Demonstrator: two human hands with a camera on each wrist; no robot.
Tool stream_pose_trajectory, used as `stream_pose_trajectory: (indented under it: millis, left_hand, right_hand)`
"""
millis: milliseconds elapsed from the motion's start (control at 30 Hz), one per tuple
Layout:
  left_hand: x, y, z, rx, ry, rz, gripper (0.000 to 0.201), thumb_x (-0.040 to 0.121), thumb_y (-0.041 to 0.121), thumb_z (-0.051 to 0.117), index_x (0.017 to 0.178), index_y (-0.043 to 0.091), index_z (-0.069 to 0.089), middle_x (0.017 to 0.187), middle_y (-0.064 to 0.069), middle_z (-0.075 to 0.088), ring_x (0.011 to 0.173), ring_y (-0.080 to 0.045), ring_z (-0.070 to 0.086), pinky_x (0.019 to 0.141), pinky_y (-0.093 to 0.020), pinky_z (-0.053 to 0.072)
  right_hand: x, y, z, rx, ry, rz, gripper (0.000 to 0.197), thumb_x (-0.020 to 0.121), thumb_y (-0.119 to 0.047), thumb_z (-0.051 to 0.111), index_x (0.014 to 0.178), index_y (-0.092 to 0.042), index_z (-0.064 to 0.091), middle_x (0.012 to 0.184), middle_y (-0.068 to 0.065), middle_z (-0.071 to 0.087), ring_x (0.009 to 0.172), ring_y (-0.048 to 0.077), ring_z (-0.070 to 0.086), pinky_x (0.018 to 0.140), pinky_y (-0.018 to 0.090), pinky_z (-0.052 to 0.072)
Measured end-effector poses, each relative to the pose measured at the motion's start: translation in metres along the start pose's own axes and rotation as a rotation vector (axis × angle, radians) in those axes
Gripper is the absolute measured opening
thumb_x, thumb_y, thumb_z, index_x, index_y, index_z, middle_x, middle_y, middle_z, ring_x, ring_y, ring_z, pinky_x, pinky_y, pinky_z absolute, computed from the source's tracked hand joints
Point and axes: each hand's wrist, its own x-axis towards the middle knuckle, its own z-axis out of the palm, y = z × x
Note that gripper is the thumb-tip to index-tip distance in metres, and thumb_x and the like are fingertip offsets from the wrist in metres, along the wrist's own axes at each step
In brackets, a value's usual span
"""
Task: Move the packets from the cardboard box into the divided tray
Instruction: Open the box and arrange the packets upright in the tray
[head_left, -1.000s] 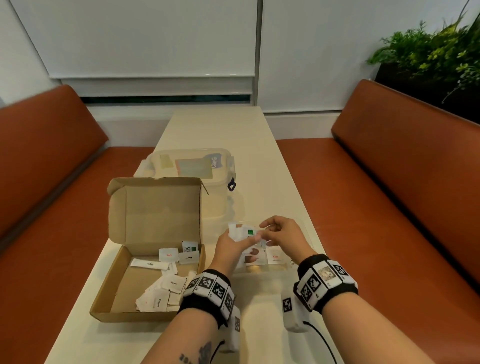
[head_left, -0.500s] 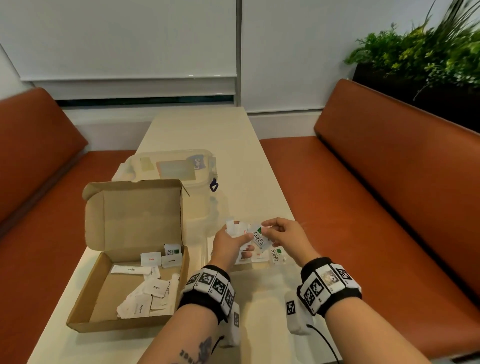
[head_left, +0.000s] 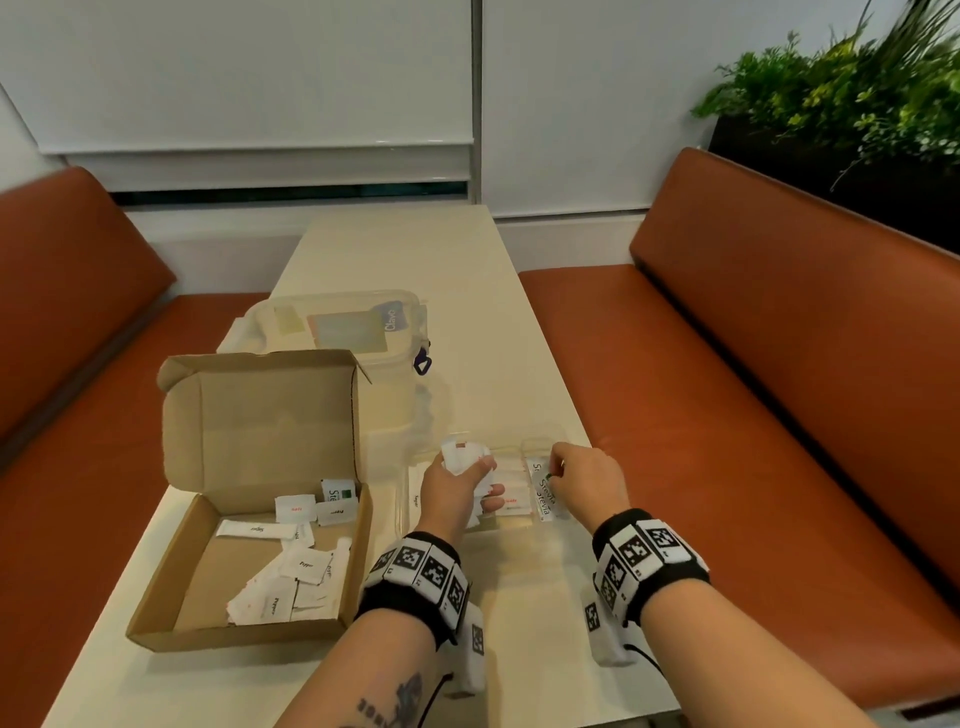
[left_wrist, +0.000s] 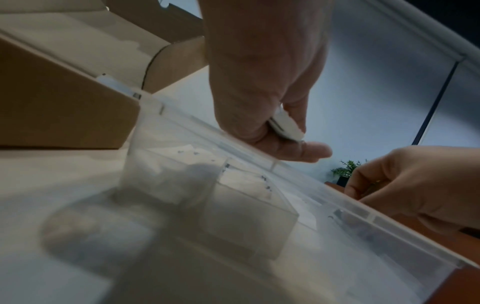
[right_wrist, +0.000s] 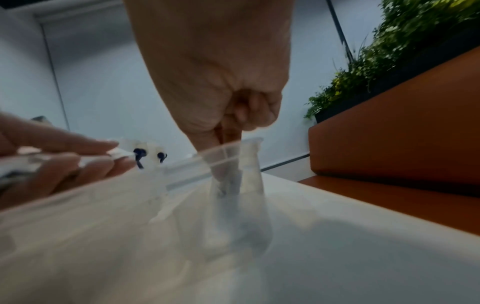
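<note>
I sit at a long pale counter (head_left: 400, 249) between two orange benches. At my ten o'clock lies the open cardboard box (head_left: 260, 530), lid standing upright, with a loose scatter of white packets (head_left: 291, 566) on its floor. Directly ahead at twelve o'clock sits the clear divided tray (head_left: 488, 488), with some packets already lying flat in its compartments.

My left hand (head_left: 454, 491) hovers over the tray's middle, its grip clamped on a small fan of white packets (head_left: 465, 457), thumb pressing them against the fingers. My right hand (head_left: 584, 480), at one o'clock, has thumb and forefinger together, pinching a Stevia stick (head_left: 543, 493) and lowering it into the tray's rightmost narrow compartment; the right wrist view shows the fingertips (right_wrist: 223, 144) dipping below the clear rim.

Beyond the box, at eleven o'clock, stands a lidded clear plastic container (head_left: 343, 332). A green plant (head_left: 841, 83) fills the two o'clock corner.

I judge the risks to be these: the narrow slot could catch the stick so it stands crooked or tips out over the rim, and the fanned bundle in my left hand looks loosely stacked, so a slackened thumb could spill mixed packets into the wrong compartments.
</note>
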Motion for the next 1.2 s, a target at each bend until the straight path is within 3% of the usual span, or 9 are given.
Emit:
stream_pose_trajectory:
  millis: [167, 333, 467, 600, 700, 867, 967, 1067, 1200]
  left_hand:
    - [-0.002, 0.001, -0.002, -0.011, -0.003, -0.002, 0.026, 0.084, -0.005, 0.063, 0.106, 0.003, 0.051, 0.088, -0.021, 0.051, 0.051, -0.024, 0.048, 0.044, -0.025, 0.038]
    - [-0.003, 0.001, -0.006, -0.019, -0.015, 0.002, 0.02, 0.084, -0.006, 0.063, 0.099, 0.002, 0.052, 0.089, -0.022, 0.05, 0.052, -0.025, 0.048, 0.046, -0.026, 0.04]
    - [-0.003, 0.003, -0.009, -0.028, -0.01, 0.003, 0.019, 0.084, -0.008, 0.063, 0.094, 0.005, 0.054, 0.087, -0.021, 0.052, 0.053, -0.025, 0.05, 0.045, -0.026, 0.043]
    - [-0.003, 0.005, -0.009, -0.028, -0.023, -0.006, 0.021, 0.083, -0.009, 0.062, 0.097, 0.003, 0.052, 0.088, -0.022, 0.051, 0.054, -0.024, 0.048, 0.044, -0.025, 0.041]
    - [-0.004, 0.004, -0.009, -0.012, -0.035, -0.009, 0.023, 0.083, -0.008, 0.063, 0.1, 0.002, 0.052, 0.089, -0.023, 0.052, 0.056, -0.026, 0.051, 0.046, -0.026, 0.044]
    - [-0.007, 0.005, -0.011, -0.005, -0.087, -0.031, 0.028, 0.081, -0.009, 0.065, 0.103, 0.0, 0.051, 0.089, -0.022, 0.051, 0.053, -0.027, 0.053, 0.046, -0.026, 0.042]
    - [-0.009, 0.008, -0.01, 0.049, -0.1, -0.045, 0.029, 0.079, -0.008, 0.069, 0.103, 0.001, 0.055, 0.081, -0.019, 0.058, 0.054, -0.028, 0.059, 0.044, -0.026, 0.046]
    - [-0.012, 0.012, -0.011, 0.078, -0.138, -0.041, 0.033, 0.078, -0.008, 0.07, 0.107, -0.001, 0.057, 0.078, -0.017, 0.06, 0.057, -0.028, 0.059, 0.046, -0.027, 0.048]
    - [-0.013, 0.017, -0.017, -0.026, -0.091, -0.041, 0.028, 0.078, -0.012, 0.067, 0.098, 0.003, 0.056, 0.08, -0.022, 0.06, 0.055, -0.028, 0.058, 0.048, -0.03, 0.048]
  right_hand:
    - [0.009, -0.005, 0.008, -0.123, 0.044, -0.015, 0.018, 0.087, -0.009, 0.046, 0.094, -0.015, 0.062, 0.087, 0.005, 0.064, 0.089, 0.023, 0.056, 0.067, 0.03, 0.044]
    - [0.011, -0.005, 0.014, -0.426, -0.044, -0.104, 0.021, 0.089, -0.008, 0.045, 0.098, -0.017, 0.062, 0.098, 0.001, 0.066, 0.106, 0.023, 0.048, 0.07, 0.029, 0.04]
    - [0.013, -0.002, 0.016, -0.477, -0.108, -0.114, 0.028, 0.091, -0.013, 0.045, 0.11, -0.023, 0.062, 0.106, -0.001, 0.066, 0.109, 0.021, 0.047, 0.075, 0.029, 0.038]
    - [0.016, -0.005, 0.014, -0.537, -0.157, -0.136, 0.02, 0.092, -0.021, 0.048, 0.1, -0.021, 0.067, 0.103, -0.001, 0.065, 0.109, 0.021, 0.047, 0.073, 0.029, 0.036]
    - [0.013, -0.005, 0.014, -0.51, -0.17, -0.134, 0.021, 0.093, -0.023, 0.051, 0.107, -0.018, 0.066, 0.11, 0.002, 0.061, 0.113, 0.023, 0.045, 0.08, 0.03, 0.041]
    - [0.008, -0.018, -0.001, 0.052, -0.017, -0.106, 0.026, 0.095, -0.029, 0.05, 0.109, -0.018, 0.068, 0.106, 0.002, 0.067, 0.105, 0.02, 0.054, 0.082, 0.029, 0.044]
    - [0.007, -0.037, -0.009, 0.565, -0.093, -0.087, 0.02, 0.09, -0.03, 0.061, 0.101, -0.017, 0.072, 0.096, -0.005, 0.069, 0.09, 0.007, 0.06, 0.075, 0.015, 0.042]
    - [0.006, -0.046, -0.012, 0.705, -0.161, -0.104, 0.007, 0.081, -0.017, 0.071, 0.088, -0.015, 0.074, 0.077, -0.011, 0.067, 0.071, -0.003, 0.057, 0.059, 0.003, 0.038]
    - [0.006, -0.04, -0.013, 0.803, -0.042, 0.007, 0.009, 0.081, -0.01, 0.07, 0.074, -0.016, 0.068, 0.065, -0.006, 0.061, 0.06, 0.004, 0.052, 0.058, 0.014, 0.041]
